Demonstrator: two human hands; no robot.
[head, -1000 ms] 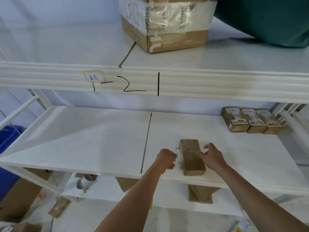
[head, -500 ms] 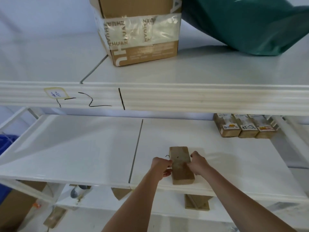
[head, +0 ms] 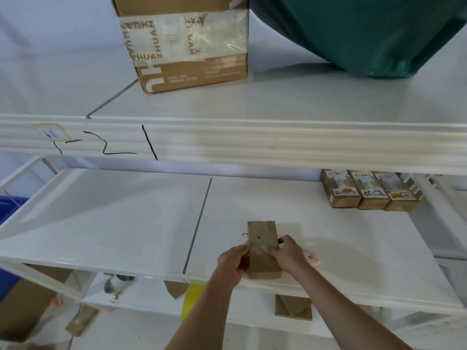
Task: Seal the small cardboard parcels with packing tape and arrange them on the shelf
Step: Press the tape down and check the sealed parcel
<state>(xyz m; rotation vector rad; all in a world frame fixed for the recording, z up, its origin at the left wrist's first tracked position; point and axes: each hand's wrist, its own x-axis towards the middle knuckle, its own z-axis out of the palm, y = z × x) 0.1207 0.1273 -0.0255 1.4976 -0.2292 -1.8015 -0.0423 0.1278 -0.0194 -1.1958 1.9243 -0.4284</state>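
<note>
White shelving fills the view, with a ribbed upper shelf edge (head: pixel 252 145) running across the middle that bears a small taped label (head: pixel 50 132) and black marker strokes. On the upper shelf sits a dark green bag (head: pixel 366 34) at the right, and just left of it a large cardboard box (head: pixel 187 46) wrapped in printed white tape. Below, the middle shelf (head: pixel 101 218) is a wide white board split by a thin seam. At its far right, near the back, three small labelled parcels (head: pixel 366 190) stand side by side, touching each other. Lower down, a bottom shelf carries cardboard scraps, a flat brown piece (head: pixel 293 306) and a yellow sheet (head: pixel 192 299), while a blue bin (head: pixel 10 213) shows at the left edge. Near the front edge of the middle shelf, just right of the seam, lies a small brown parcel (head: pixel 262 251), lengthwise away from the person. The left hand (head: pixel 233 261) grips its left side with curled fingers; the right hand (head: pixel 288 253) holds its right side, thumb laid over the top face. Both forearms reach up from the bottom of the view
</note>
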